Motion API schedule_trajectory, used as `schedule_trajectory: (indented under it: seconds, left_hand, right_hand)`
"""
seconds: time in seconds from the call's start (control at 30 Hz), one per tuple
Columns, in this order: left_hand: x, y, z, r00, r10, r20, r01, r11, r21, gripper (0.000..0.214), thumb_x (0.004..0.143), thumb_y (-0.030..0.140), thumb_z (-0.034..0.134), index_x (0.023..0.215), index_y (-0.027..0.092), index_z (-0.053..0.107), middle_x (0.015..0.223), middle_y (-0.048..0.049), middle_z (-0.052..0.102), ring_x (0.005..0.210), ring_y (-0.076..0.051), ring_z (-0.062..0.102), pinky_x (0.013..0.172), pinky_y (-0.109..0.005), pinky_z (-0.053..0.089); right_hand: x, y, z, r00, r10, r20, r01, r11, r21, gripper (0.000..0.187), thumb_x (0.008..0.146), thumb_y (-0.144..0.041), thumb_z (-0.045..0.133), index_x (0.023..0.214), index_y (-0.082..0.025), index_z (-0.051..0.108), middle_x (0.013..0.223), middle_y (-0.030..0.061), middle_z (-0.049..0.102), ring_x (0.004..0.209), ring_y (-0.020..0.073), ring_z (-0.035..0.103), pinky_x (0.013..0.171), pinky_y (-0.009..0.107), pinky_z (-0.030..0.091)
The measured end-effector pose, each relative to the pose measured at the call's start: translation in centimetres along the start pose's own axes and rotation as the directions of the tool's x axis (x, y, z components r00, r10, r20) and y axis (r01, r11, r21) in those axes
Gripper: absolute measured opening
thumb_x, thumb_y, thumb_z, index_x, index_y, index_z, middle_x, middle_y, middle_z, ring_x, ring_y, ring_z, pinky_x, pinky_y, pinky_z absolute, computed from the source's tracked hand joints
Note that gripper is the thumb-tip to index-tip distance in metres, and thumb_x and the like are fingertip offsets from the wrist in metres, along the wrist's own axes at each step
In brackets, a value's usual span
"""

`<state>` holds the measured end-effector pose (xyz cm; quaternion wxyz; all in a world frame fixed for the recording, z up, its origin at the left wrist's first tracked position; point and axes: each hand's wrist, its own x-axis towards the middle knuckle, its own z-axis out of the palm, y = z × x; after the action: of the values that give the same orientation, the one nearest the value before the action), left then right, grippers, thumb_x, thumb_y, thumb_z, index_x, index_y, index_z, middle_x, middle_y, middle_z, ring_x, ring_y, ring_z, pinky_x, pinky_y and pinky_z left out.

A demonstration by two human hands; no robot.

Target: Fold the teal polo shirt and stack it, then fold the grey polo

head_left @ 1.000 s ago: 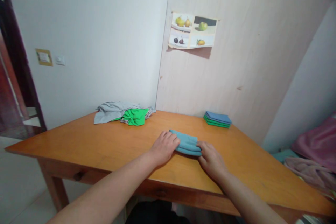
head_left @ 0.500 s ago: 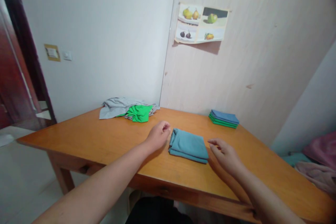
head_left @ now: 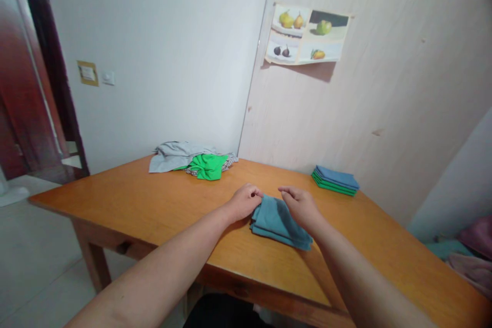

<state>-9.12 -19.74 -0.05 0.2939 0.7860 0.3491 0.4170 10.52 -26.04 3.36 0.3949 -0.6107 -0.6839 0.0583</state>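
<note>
A folded teal garment (head_left: 274, 218) lies in a flat rectangle near the front of the wooden table. Its exact kind cannot be made out. My left hand (head_left: 246, 201) has thumb and fingers closed on its far left corner. Over the far right part of the same garment is my right hand (head_left: 300, 205), loosely curved, with a small gap between thumb and fingers and nothing visible in them. It covers some of the cloth below.
On the wooden table (head_left: 184, 210), a loose heap holds grey cloth (head_left: 169, 156) and bright green cloth (head_left: 209, 165) at the back left. A neat stack of folded blue and green cloths (head_left: 336, 180) sits at the back right, near the wall.
My left hand has closed on the garment's far left corner. My right hand has moved left, from beside the garment to over it. The view has shifted slightly.
</note>
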Motion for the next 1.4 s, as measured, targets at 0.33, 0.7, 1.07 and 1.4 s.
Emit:
schedule_trajectory:
  seconds: [0.33, 0.7, 1.07, 1.4]
  left_hand:
    - [-0.5, -0.5, 0.0, 0.992, -0.126, 0.023, 0.128, 0.969, -0.213, 0.014, 0.08, 0.024, 0.054, 0.072, 0.018, 0.063, 0.072, -0.0034, 0.062, 0.075, -0.018, 0.058, 0.071, -0.028, 0.047]
    - [-0.3, -1.5, 0.2, 0.999, 0.011, 0.051, -0.008, 0.999, -0.051, 0.009, 0.072, 0.019, 0.058, 0.067, 0.018, 0.065, 0.073, -0.0033, 0.065, 0.074, -0.017, 0.058, 0.067, -0.027, 0.043]
    - [0.0, -1.1, -0.2, 0.983, -0.183, 0.014, 0.181, 0.957, -0.227, 0.008, 0.075, 0.022, 0.056, 0.074, 0.016, 0.062, 0.064, 0.0007, 0.059, 0.061, -0.013, 0.05, 0.058, -0.024, 0.038]
    - [3.3, -0.9, 0.4, 0.985, -0.17, -0.021, 0.164, 0.973, -0.162, 0.014, 0.08, 0.024, 0.053, 0.07, 0.017, 0.06, 0.067, 0.0015, 0.056, 0.066, -0.014, 0.05, 0.06, -0.025, 0.036]
  right_hand:
    - [-1.4, 0.9, 5.1, 0.976, 0.005, 0.218, 0.055, 0.963, -0.264, 0.048, 0.098, -0.035, 0.036, 0.136, -0.017, 0.059, 0.146, 0.012, 0.053, 0.137, 0.0261, 0.047, 0.116, 0.044, 0.034]
    - [-1.7, 0.9, 4.6, 0.969, 0.026, 0.246, 0.02, 0.983, -0.185, 0.062, 0.101, -0.049, 0.026, 0.144, -0.012, 0.051, 0.149, 0.014, 0.049, 0.143, 0.0258, 0.039, 0.119, 0.047, 0.028]
    - [-2.1, -0.2, 4.7, 0.923, 0.061, 0.38, 0.075, 0.94, -0.333, 0.067, 0.101, -0.054, 0.021, 0.151, -0.014, 0.043, 0.157, 0.0099, 0.037, 0.149, 0.0289, 0.025, 0.121, 0.051, 0.019]
    - [-2.0, 0.6, 4.4, 0.966, 0.041, 0.254, -0.027, 0.998, -0.062, 0.064, 0.099, -0.057, 0.033, 0.146, -0.017, 0.05, 0.155, 0.011, 0.042, 0.147, 0.0272, 0.029, 0.121, 0.05, 0.021]
